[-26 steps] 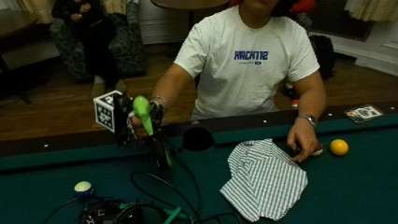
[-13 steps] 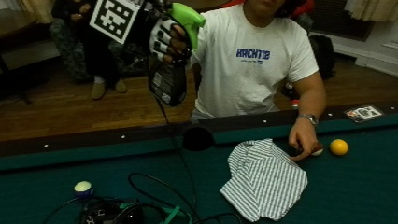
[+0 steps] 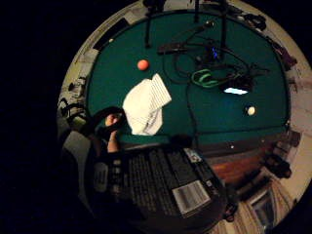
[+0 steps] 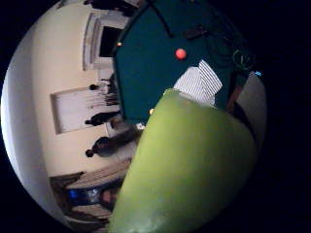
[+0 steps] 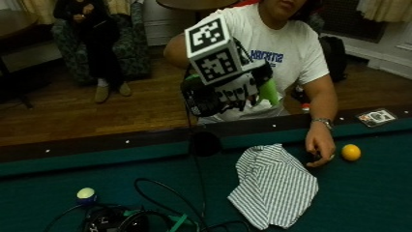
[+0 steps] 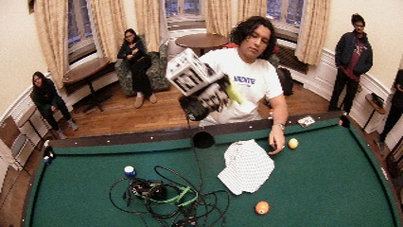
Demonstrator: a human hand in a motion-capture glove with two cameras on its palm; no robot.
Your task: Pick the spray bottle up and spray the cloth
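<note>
My grip, the gloved right hand (image 5: pixel 222 94), is curled round the spray bottle (image 5: pixel 269 91), holding it raised in the air in front of my chest, well above the bench (image 5: pixel 51 193). The bottle's green top pokes out of the glove at about three o'clock in the outside view; its dark labelled body (image 3: pixel 161 187) lies close against my palm. I cannot make out which way the nozzle faces, as the glove hides much of it.

The striped cloth (image 5: pixel 273 186) lies crumpled on the green felt, down from my grip at roughly five o'clock, well apart from the bottle. Its long axis runs from the near rail out toward the middle of the bench. My bare left hand (image 5: pixel 320 150) rests on the felt just beside the cloth's edge at two o'clock, much nearer to it than the gloved hand. A yellow ball (image 5: pixel 351 152) sits just past that hand.

As I judge it, the bottle is picked up and spraying is not yet done; the coming move calls for tipping the nozzle down toward five o'clock.
</note>
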